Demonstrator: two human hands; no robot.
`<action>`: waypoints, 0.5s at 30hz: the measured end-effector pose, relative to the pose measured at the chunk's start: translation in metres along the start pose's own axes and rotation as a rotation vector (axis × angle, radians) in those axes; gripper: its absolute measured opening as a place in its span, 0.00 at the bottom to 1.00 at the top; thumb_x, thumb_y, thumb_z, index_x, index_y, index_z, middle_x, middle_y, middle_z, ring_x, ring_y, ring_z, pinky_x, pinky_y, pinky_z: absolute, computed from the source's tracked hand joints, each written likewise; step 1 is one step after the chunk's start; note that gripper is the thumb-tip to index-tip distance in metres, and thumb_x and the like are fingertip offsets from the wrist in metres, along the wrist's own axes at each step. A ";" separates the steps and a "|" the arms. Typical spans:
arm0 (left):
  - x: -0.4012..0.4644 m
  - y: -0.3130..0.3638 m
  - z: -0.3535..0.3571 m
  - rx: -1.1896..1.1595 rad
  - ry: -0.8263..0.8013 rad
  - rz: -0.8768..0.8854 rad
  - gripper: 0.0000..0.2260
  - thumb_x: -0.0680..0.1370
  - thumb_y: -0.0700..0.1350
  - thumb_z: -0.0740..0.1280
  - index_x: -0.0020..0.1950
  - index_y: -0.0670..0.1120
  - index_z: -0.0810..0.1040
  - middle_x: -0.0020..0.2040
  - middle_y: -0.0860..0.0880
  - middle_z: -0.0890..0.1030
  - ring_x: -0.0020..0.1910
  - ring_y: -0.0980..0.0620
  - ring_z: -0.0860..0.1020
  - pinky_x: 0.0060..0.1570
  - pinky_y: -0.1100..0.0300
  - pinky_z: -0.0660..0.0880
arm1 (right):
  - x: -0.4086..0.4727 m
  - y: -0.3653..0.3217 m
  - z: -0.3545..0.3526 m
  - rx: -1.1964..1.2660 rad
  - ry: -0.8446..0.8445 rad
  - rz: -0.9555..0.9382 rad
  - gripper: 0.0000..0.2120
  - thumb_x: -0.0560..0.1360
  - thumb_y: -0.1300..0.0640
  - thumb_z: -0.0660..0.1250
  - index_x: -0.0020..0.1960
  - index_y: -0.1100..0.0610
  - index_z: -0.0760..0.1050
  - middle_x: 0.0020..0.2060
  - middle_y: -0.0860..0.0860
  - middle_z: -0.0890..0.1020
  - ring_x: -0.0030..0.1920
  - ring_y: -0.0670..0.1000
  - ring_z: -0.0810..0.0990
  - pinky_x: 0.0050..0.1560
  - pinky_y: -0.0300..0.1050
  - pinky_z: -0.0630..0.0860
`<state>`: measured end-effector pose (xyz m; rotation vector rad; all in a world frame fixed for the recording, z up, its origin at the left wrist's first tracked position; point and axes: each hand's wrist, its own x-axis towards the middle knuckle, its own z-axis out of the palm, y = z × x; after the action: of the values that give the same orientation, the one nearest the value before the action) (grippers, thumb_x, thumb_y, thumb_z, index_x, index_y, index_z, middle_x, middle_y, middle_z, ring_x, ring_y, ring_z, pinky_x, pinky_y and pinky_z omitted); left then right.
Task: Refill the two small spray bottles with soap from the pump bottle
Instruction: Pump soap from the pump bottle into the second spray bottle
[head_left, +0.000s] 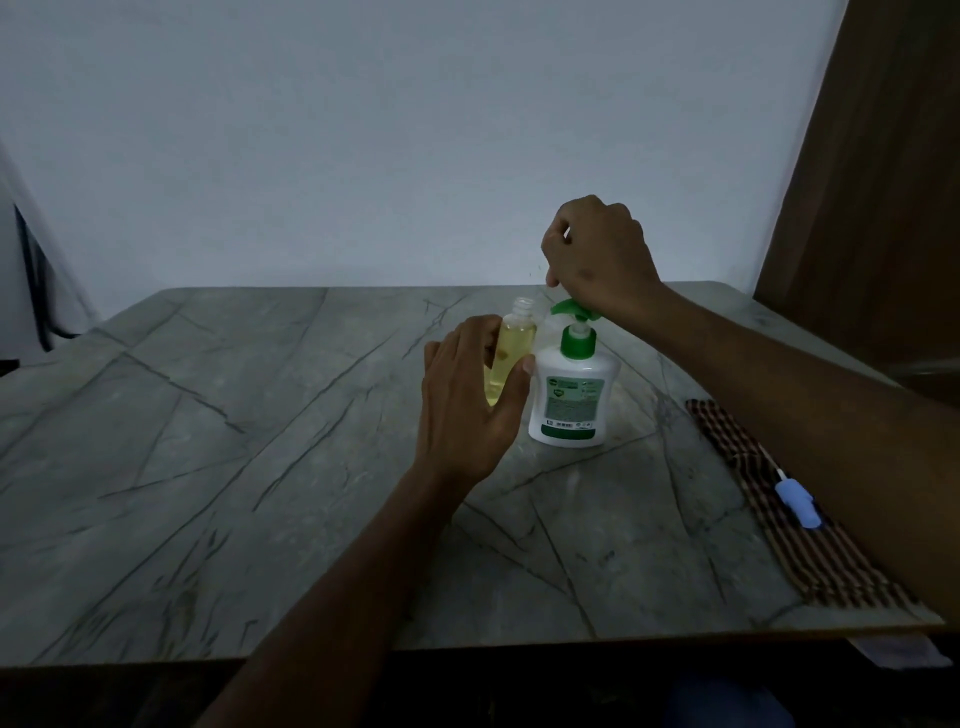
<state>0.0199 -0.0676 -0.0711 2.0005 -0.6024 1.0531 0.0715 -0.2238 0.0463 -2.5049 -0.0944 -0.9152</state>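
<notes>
A white pump bottle (571, 395) with a green pump head (571, 312) stands on the grey table (260, 467). Just left of it, my left hand (467, 405) holds a small clear spray bottle (511, 353) upright, thumb and fingers around its sides. The bottle is uncapped and mostly full of yellow liquid, its open neck close to the pump spout. My right hand (597, 254) hovers above the pump head with fingers curled, its heel touching or just over the pump. A blue spray cap (797, 501) with a white tube lies on the cloth at the right.
A striped dark cloth (810, 545) lies along the table's right edge, partly under my right forearm. A wall stands behind the table and a brown wooden panel (872, 182) rises at the right.
</notes>
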 end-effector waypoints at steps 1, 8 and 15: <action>0.000 0.001 0.000 -0.004 0.003 -0.002 0.13 0.80 0.50 0.67 0.59 0.43 0.76 0.51 0.50 0.80 0.46 0.53 0.77 0.51 0.56 0.70 | 0.000 -0.001 0.000 0.002 0.006 -0.001 0.12 0.74 0.55 0.59 0.44 0.59 0.79 0.35 0.54 0.85 0.37 0.56 0.85 0.44 0.56 0.85; 0.000 0.003 -0.001 -0.012 0.004 -0.026 0.14 0.79 0.52 0.67 0.59 0.44 0.76 0.51 0.50 0.82 0.46 0.52 0.78 0.51 0.54 0.72 | -0.002 -0.003 0.000 -0.002 -0.008 -0.010 0.13 0.73 0.55 0.59 0.44 0.60 0.80 0.36 0.54 0.85 0.38 0.57 0.85 0.45 0.56 0.85; -0.001 0.002 0.000 -0.002 -0.001 -0.018 0.14 0.79 0.52 0.67 0.58 0.44 0.76 0.50 0.51 0.82 0.46 0.53 0.78 0.51 0.59 0.70 | -0.003 0.001 -0.004 0.017 -0.027 0.013 0.12 0.73 0.56 0.60 0.43 0.59 0.81 0.34 0.53 0.85 0.37 0.56 0.85 0.45 0.56 0.85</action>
<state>0.0181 -0.0689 -0.0712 2.0012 -0.5846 1.0402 0.0672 -0.2264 0.0466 -2.5000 -0.0945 -0.8727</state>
